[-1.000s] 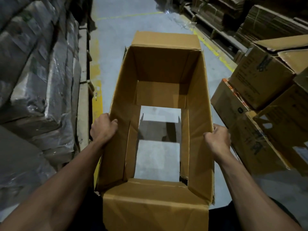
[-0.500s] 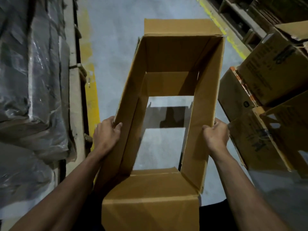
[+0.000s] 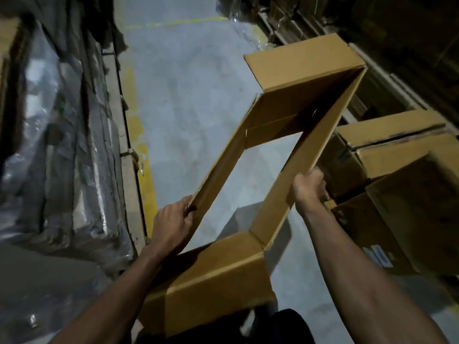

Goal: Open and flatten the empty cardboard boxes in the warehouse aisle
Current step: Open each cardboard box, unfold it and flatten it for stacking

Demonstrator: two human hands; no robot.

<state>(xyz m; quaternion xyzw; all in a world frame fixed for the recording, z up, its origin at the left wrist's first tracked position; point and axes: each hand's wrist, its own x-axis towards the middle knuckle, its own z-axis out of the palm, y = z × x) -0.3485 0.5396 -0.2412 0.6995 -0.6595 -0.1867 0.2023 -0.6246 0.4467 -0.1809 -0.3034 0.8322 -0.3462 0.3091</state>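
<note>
Gripping open-ended cardboard box (image 3: 280, 145) skewed rightward: left hand (image 3: 171, 224) clamped on left wall, right hand (image 3: 308, 189) on right wall.

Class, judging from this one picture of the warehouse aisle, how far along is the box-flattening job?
Done: the held cardboard box is open at both ends; the floor shows through it. In hand: the left hand and right hand grip opposite walls, skewing it into a slanted shape, not yet flat. Left: the stacked boxes on the right stand unflattened.

Plastic-wrapped pallet loads (image 3: 62, 157) stand at nine o'clock; a yellow floor line (image 3: 139, 135) runs beside them, on grey concrete floor (image 3: 188, 95).
</note>
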